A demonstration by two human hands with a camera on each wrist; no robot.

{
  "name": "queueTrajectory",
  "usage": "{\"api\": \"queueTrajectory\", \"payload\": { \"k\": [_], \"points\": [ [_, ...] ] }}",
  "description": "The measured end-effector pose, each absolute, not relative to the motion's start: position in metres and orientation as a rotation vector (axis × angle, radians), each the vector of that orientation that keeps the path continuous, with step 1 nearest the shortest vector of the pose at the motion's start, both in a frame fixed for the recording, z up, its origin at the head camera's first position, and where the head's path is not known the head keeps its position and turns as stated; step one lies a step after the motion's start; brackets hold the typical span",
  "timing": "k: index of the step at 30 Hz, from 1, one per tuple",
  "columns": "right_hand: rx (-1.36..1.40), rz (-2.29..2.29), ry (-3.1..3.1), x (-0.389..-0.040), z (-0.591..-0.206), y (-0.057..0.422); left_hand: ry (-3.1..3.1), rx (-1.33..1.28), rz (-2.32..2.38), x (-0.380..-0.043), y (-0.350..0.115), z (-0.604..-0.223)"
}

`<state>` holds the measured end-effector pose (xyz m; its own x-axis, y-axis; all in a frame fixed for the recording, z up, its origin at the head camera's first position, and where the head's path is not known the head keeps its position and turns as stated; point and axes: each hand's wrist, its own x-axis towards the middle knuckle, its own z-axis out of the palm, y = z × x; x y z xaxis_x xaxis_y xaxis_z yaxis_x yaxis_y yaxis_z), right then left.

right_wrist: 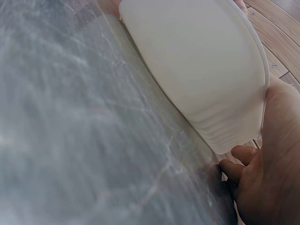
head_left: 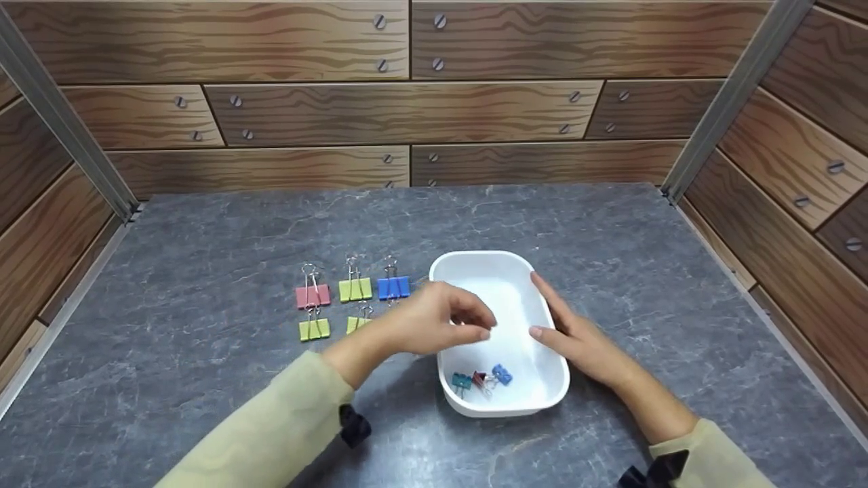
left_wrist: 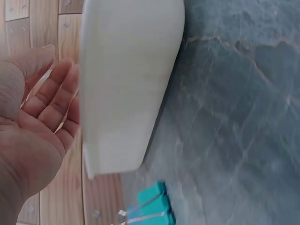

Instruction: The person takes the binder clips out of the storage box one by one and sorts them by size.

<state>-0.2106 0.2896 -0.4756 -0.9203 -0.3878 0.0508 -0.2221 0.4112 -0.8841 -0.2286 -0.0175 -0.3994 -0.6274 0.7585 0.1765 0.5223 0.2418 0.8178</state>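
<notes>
A white plastic box stands on the table, with small teal, dark red and blue binder clips at its near end. Above its left rim hovers my left hand, fingers loosely bent, thumb apart and nothing held. My right hand holds the box's right side, thumb over the rim and fingers along the outside wall. Left of the box, larger binder clips lie in two rows: pink, yellow and blue behind, yellow ones in front. A teal binder clip shows in the left wrist view.
Grey marbled tabletop extends around the box and clips. Wood-patterned panels close off the back and both sides, with metal posts at the corners. My left forearm partly covers the front row of clips.
</notes>
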Motion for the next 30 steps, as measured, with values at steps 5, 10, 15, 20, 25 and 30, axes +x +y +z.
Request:
{"api": "queueTrajectory", "payload": {
  "k": [5, 10, 15, 20, 25, 30],
  "points": [
    [-0.550, -1.526, 2.499, -0.210, -0.476, 0.290, 2.205, 1.217, 1.307, -0.231, -0.004, -0.407],
    [-0.561, -1.517, 2.516, -0.210, -0.476, 0.290, 2.183, 1.255, 1.262, -0.232, 0.005, -0.411],
    [-0.560, -1.498, 2.521, -0.211, -0.475, 0.290, 2.196, 1.287, 1.162, -0.232, 0.011, -0.412],
    [-0.567, -1.508, 2.517, -0.211, -0.475, 0.290, 2.242, 1.308, 1.018, -0.232, 0.013, -0.413],
    [-0.567, -1.511, 2.528, -0.211, -0.476, 0.290, 2.290, 1.316, 0.859, -0.231, 0.015, -0.415],
    [-0.573, -1.497, 2.545, -0.211, -0.476, 0.290, 2.325, 1.307, 0.729, -0.229, 0.017, -0.415]
  ]
}}
